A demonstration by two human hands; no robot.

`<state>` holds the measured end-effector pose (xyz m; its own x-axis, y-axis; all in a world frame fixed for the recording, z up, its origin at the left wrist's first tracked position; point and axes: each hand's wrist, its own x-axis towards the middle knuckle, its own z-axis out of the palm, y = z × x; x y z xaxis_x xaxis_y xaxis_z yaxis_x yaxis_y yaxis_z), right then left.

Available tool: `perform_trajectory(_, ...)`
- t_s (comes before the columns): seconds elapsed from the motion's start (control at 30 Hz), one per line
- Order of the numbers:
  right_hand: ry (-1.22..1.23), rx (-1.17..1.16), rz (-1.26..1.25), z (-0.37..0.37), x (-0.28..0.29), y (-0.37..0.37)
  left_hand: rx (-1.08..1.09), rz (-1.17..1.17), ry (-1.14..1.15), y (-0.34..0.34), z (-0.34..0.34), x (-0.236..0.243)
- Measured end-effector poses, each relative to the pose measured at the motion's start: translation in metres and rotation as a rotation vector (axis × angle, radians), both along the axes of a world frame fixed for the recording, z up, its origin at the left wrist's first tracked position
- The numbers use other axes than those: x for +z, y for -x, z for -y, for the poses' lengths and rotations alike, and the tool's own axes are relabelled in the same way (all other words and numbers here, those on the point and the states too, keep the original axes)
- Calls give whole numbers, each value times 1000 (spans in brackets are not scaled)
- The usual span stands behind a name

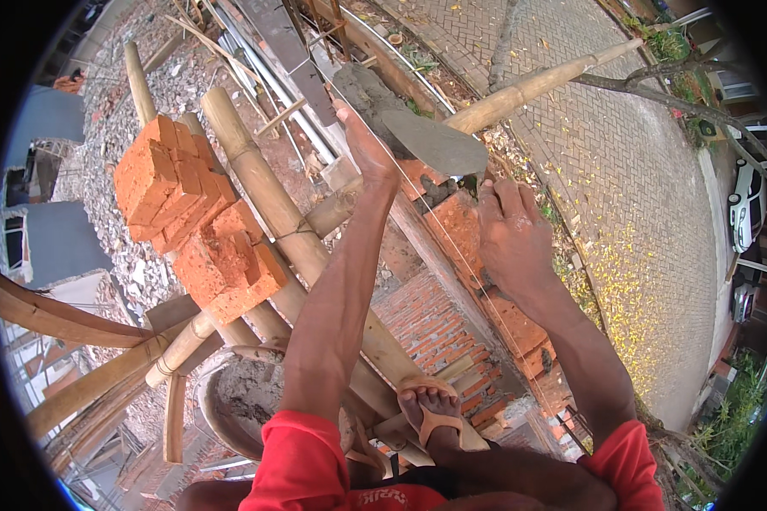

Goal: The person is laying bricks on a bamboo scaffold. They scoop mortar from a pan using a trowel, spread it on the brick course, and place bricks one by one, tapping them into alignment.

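My right hand (513, 228) is closed at the near end of a trowel, the handle mostly hidden by the fingers. The trowel's broad grey blade (439, 143) lies over wet mortar (362, 92) on top of a narrow brick wall. My left hand (368, 146) is stretched out along the wall's left side, fingers extended toward a grey board (302, 72). It holds nothing that I can see, and its fingertips are partly hidden. A thin taut string (460, 254) runs along the wall beside the left hand. Orange bricks (453, 230) are laid below the blade.
Stacked loose bricks (179, 183) rest on bamboo poles (268, 187) at the left. A bucket of mortar (245, 392) stands by my left forearm. My sandalled foot (435, 413) is on the bamboo. Another pole (545, 85) crosses beyond the wall, above a paved road (648, 281) far below.
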<state>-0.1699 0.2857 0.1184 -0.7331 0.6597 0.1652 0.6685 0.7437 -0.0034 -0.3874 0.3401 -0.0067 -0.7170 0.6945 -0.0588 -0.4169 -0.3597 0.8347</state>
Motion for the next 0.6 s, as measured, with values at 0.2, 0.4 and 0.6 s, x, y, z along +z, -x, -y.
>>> perform_trajectory(0.2,-29,-12,-122,-21,-5,17,154,-52,28,-21,8,14)
perform_trajectory(0.4,-46,44,-98,-9,-19,10,14,112,-64,-20,14,17)
perform_trajectory(0.6,55,53,-23,22,-24,-42,118,-46,23,-34,18,-7)
